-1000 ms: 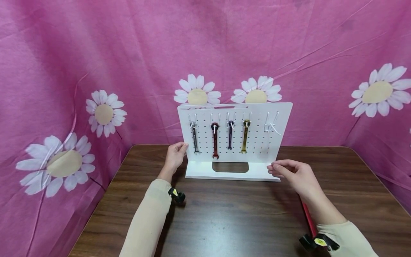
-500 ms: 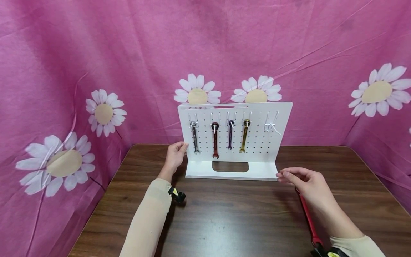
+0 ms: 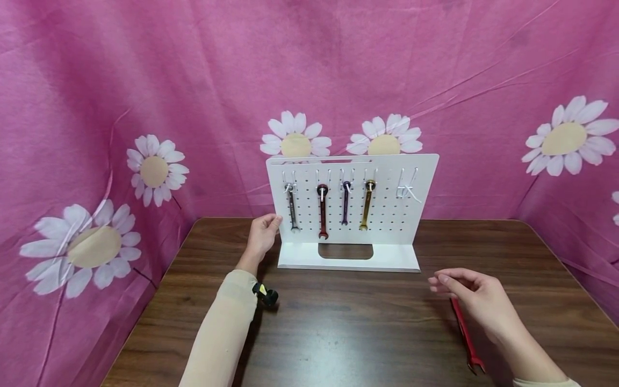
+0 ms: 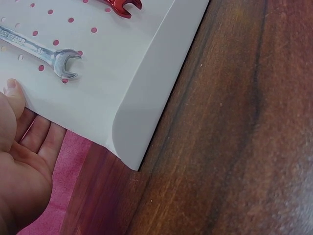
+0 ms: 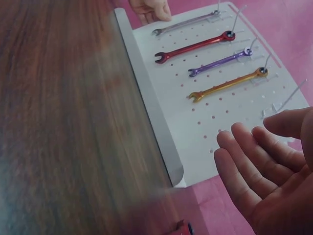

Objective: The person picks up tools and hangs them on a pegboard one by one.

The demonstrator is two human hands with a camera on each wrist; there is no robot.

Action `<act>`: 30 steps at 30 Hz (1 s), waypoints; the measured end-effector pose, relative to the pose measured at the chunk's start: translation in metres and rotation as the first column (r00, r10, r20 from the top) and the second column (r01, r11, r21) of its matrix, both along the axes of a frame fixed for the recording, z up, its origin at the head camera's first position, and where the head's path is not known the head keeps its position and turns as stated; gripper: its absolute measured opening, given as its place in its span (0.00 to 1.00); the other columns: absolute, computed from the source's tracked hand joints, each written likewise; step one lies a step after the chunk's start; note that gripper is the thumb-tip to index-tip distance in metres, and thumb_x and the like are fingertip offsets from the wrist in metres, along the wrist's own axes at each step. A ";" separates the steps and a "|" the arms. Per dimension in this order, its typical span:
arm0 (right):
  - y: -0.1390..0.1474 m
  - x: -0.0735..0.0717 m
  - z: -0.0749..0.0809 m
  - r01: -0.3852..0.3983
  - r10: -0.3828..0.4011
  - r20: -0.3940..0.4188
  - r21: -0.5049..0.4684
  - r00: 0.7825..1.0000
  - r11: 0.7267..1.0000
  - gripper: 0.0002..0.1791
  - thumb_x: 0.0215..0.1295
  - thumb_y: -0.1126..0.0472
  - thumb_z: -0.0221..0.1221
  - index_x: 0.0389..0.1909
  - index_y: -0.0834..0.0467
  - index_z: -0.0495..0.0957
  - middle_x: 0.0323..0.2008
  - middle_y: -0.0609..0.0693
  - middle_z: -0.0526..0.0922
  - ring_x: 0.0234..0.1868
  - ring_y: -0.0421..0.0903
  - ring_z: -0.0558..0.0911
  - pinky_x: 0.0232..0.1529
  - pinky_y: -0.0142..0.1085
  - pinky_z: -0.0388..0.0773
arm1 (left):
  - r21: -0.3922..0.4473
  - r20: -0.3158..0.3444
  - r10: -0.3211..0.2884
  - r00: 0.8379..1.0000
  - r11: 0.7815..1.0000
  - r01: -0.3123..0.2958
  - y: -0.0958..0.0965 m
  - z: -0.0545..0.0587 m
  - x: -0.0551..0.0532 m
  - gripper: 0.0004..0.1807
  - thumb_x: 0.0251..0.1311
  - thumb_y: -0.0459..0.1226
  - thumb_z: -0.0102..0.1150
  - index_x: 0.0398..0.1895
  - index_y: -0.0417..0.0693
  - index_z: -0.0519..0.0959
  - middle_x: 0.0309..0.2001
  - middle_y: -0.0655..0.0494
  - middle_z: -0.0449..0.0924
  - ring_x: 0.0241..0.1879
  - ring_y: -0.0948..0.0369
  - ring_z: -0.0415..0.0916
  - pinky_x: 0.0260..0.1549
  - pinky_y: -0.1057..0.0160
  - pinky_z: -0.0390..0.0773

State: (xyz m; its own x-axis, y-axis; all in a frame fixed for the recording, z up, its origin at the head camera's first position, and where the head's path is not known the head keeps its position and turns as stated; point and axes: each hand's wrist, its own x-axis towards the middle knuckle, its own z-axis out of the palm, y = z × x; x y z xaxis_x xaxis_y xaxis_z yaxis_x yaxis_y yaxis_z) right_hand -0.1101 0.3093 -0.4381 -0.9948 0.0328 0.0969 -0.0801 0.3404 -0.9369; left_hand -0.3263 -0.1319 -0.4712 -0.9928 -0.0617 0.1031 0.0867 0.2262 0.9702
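Observation:
A white pegboard stand (image 3: 394, 215) stands upright on the table. My left hand (image 3: 263, 236) grips its left edge, thumb in front and fingers behind. From its hooks hang a silver wrench (image 3: 293, 209), a red wrench (image 3: 323, 215), a purple wrench (image 3: 345, 207) and a gold wrench (image 3: 366, 212). At the right end a hook (image 3: 406, 191) bears no wrench. My right hand (image 3: 483, 301), its fingers loosely bent and holding nothing, hovers right of the stand's base. Another red wrench (image 3: 464, 333) lies on the table beneath it, its upper end hidden by the hand.
The brown wooden table (image 3: 319, 328) extends around the stand. Behind it hangs a pink curtain (image 3: 338, 70) with printed daisies. A small black camera (image 3: 266, 295) is strapped to my left wrist.
My right hand has drawn back from the stand's lower right corner, toward me and rightward. More of the red wrench on the table shows. My left hand keeps its grip on the edge.

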 end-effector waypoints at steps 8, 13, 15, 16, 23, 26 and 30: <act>0.017 0.011 -0.010 -0.030 0.031 0.014 -0.040 0.999 0.999 0.11 0.81 0.70 0.58 0.50 0.57 0.88 0.39 0.42 0.94 0.38 0.40 0.93 0.41 0.31 0.90 | -0.001 -0.004 -0.003 1.000 1.000 0.003 0.000 -0.001 0.001 0.14 0.80 0.36 0.59 0.51 0.31 0.87 0.44 0.43 0.91 0.41 0.68 0.83 0.61 0.46 0.87; 0.027 0.018 -0.015 -0.044 0.044 0.044 0.005 0.998 0.999 0.12 0.81 0.71 0.56 0.51 0.58 0.87 0.39 0.42 0.94 0.38 0.40 0.93 0.40 0.33 0.91 | 0.010 -0.006 -0.004 1.000 1.000 0.004 0.001 0.001 0.002 0.14 0.80 0.35 0.59 0.51 0.31 0.87 0.46 0.41 0.91 0.40 0.68 0.81 0.63 0.40 0.85; 0.030 0.021 -0.016 -0.041 0.039 0.065 0.030 0.997 0.999 0.11 0.81 0.71 0.56 0.50 0.62 0.87 0.38 0.43 0.94 0.38 0.41 0.93 0.39 0.34 0.91 | 0.013 -0.010 -0.006 1.000 1.000 0.006 0.001 0.001 0.002 0.14 0.80 0.35 0.59 0.50 0.30 0.87 0.45 0.42 0.91 0.39 0.69 0.81 0.63 0.39 0.84; 0.031 0.022 -0.017 -0.038 0.035 0.077 0.036 0.996 0.999 0.10 0.81 0.71 0.56 0.50 0.64 0.87 0.38 0.44 0.94 0.37 0.41 0.93 0.39 0.35 0.91 | 0.013 -0.013 -0.007 1.000 1.000 0.007 0.000 0.001 0.002 0.14 0.80 0.35 0.59 0.50 0.30 0.86 0.45 0.42 0.91 0.39 0.69 0.81 0.64 0.39 0.84; 0.037 0.029 -0.021 -0.035 0.019 0.168 0.095 0.986 0.995 0.13 0.83 0.68 0.56 0.51 0.76 0.82 0.35 0.47 0.93 0.35 0.43 0.92 0.38 0.36 0.92 | -0.009 -0.013 0.006 1.000 1.000 -0.007 0.000 0.001 0.001 0.14 0.80 0.35 0.59 0.50 0.30 0.87 0.42 0.46 0.91 0.40 0.70 0.80 0.61 0.45 0.87; 0.040 0.032 -0.023 -0.033 0.006 0.224 0.118 0.975 0.993 0.16 0.83 0.67 0.56 0.54 0.79 0.80 0.35 0.47 0.92 0.34 0.43 0.92 0.37 0.36 0.92 | -0.005 -0.008 0.004 1.000 1.000 -0.004 0.000 0.002 0.002 0.14 0.80 0.35 0.59 0.50 0.31 0.87 0.41 0.47 0.91 0.41 0.69 0.81 0.61 0.45 0.87; 0.042 0.035 -0.027 -0.025 -0.019 0.294 0.143 0.955 0.989 0.18 0.83 0.65 0.57 0.56 0.81 0.78 0.33 0.49 0.91 0.31 0.43 0.90 0.35 0.38 0.91 | 0.006 -0.008 -0.002 1.000 1.000 0.002 0.001 0.003 0.004 0.14 0.80 0.35 0.59 0.49 0.30 0.87 0.42 0.44 0.91 0.41 0.67 0.82 0.62 0.44 0.86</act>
State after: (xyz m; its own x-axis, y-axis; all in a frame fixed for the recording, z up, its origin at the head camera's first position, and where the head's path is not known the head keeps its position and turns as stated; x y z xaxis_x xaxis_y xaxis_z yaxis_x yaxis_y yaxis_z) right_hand -0.0751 0.3516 -0.4648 -0.9798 0.0371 -0.1966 0.1906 0.4730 -0.8602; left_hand -0.3228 -0.1313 -0.4680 -0.9921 -0.0601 0.1104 0.0947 0.2201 0.9709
